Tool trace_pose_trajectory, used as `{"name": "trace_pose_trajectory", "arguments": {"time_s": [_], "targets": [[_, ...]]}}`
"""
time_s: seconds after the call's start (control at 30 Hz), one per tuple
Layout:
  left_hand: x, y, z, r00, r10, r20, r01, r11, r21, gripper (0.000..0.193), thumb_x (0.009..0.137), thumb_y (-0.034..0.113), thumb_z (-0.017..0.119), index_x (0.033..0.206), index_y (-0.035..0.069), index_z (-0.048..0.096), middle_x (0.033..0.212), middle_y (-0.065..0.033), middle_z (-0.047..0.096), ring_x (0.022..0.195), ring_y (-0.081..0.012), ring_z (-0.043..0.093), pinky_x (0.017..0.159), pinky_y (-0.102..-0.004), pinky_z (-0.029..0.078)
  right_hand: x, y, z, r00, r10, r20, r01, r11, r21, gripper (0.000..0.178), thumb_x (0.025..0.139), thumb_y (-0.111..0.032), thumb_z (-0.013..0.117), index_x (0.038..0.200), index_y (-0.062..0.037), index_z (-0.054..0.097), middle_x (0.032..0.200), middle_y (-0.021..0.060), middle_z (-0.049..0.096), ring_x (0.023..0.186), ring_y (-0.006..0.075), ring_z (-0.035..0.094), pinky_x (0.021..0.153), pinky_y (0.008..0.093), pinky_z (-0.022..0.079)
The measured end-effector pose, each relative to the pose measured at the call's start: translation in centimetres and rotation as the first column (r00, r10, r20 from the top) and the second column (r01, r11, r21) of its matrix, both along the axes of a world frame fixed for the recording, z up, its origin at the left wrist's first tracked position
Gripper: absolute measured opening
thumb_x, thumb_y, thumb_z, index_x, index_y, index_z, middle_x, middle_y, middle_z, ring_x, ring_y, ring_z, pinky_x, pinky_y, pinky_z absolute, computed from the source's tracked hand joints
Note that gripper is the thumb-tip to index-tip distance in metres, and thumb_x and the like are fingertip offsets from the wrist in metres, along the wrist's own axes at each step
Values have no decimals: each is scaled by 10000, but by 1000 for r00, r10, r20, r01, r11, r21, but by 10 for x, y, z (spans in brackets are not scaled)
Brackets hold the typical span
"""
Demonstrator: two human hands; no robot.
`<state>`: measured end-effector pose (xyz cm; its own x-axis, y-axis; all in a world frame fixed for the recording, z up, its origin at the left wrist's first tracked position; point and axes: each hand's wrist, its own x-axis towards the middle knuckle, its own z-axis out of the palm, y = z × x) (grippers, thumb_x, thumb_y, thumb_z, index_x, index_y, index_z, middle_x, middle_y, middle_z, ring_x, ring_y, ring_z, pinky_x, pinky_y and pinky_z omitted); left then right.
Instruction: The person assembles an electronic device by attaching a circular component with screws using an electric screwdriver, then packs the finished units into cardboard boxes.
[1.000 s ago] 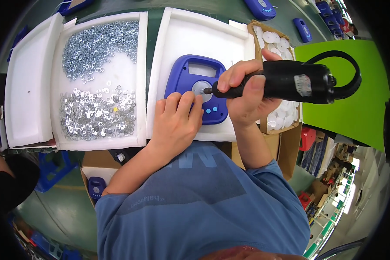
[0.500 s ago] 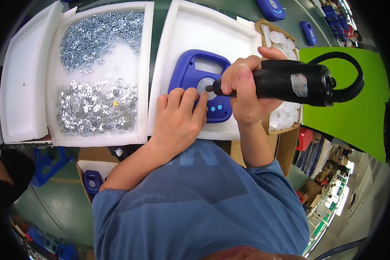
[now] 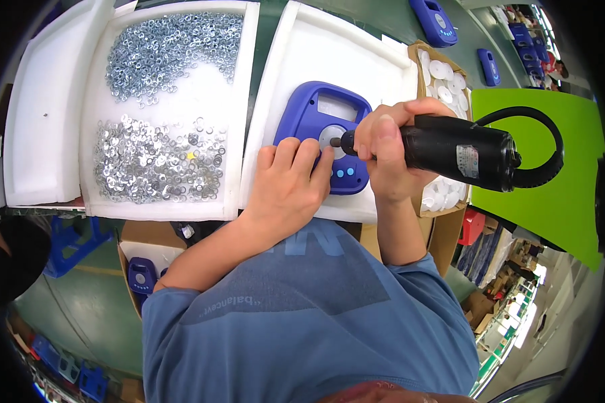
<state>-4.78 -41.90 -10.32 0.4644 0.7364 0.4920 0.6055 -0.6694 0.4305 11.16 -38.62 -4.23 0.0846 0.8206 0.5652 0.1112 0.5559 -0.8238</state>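
Observation:
A blue plastic housing [image 3: 300, 119] with a rectangular handle opening lies in a white foam tray [image 3: 265, 111]. A round, pale disc [image 3: 329, 134] sits in its middle, with light-blue buttons below it. My left hand [image 3: 286, 185] steadies the housing, its bent fingertips pressed along the lower left side and next to the disc. In my right hand [image 3: 386, 151] is a black power screwdriver [image 3: 444, 149], gripped around its front part and held almost level. Its tip meets the disc, or hovers just over it; my fingers partly cover the nose.
To the left, another foam tray [image 3: 249, 87] holds a heap of small metal rings [image 3: 175, 50] and a heap of shiny washers [image 3: 154, 161]. A cardboard box [image 3: 417, 64] of white plastic discs [image 3: 440, 70] stands at right, beside a green board [image 3: 538, 195]. More blue housings [image 3: 433, 23] lie beyond.
The whole view has shifted slightly, so the trays appear farther right. The screwdriver's rear end sits a little lower in the picture. Both hands keep their holds.

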Motion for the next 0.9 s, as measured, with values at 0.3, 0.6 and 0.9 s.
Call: {"name": "trace_pose_trajectory", "arguments": {"time_s": [0.3,0.6,0.9], "targets": [[2,2,3,998,-3,-55,6,999,49,352,791,165,750,1130,72,744,1037,-57,556,963,-247,529,769,-398,375,11,4,17,996,93,-14,-92,994,54,544,971,34,599,1460,33,359,718,76,555,542,154,527,504,308,465],[-30,7,35,953,-286,-103,267,949,-167,538,705,151,872,1210,51,719,1270,-106,641,1154,-333,593,940,-455,465,137,44,-9,873,-485,46,426,714,-555,386,919,-106,755,1164,91,532,853,148,690,789,218,758,718,323,635],[-34,22,39,912,-360,-194,380,922,72,372,752,134,816,1090,-4,743,1205,-160,715,1023,-309,686,794,-404,555,135,32,-40,187,-366,911,822,566,59,560,783,-457,854,1093,-7,728,1152,245,707,1090,384,690,915,453,565]]}}
